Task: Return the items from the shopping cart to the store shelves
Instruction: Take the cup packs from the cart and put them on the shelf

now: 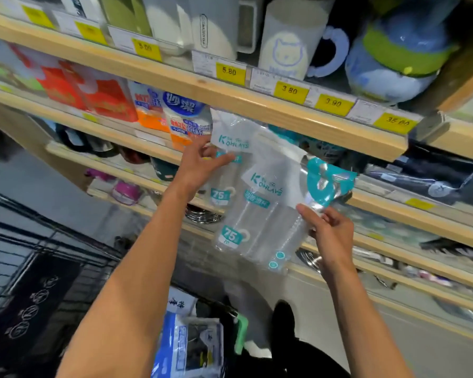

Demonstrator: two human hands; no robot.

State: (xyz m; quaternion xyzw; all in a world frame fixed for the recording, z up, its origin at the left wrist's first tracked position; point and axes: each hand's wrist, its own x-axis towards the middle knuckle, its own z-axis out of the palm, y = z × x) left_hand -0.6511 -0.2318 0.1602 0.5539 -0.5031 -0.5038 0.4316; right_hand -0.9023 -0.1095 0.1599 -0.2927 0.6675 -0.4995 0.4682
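Two clear packs of plastic cups sat at the centre of the frame, both printed with teal "KOHLAYS" and "75" labels. Front pack (260, 214) was held up before the wooden shelves, tilted, its teal header card toward the right. Right hand (329, 236), centre right, pinched that pack at its right edge just below the header, thumb on the front, fingers curled behind. Left hand (202, 162), just left of centre, pinched the film of the rear pack (227, 137), which hung under the edge of the upper wooden shelf (257, 105); whether it hung from a hook could not be made out. Front pack overlapped the rear one.

Yellow price tags (230, 72) lined the shelf edge, reading 5.80, 3.80, 3.90. Mugs and a blue bottle stood on the shelf above. Orange and blue paper-cup packs (175, 124) stood left of the rear pack. Wire shopping cart (38, 241) occupied the lower left of the frame; a blue packaged item (186, 345) lay at bottom centre.
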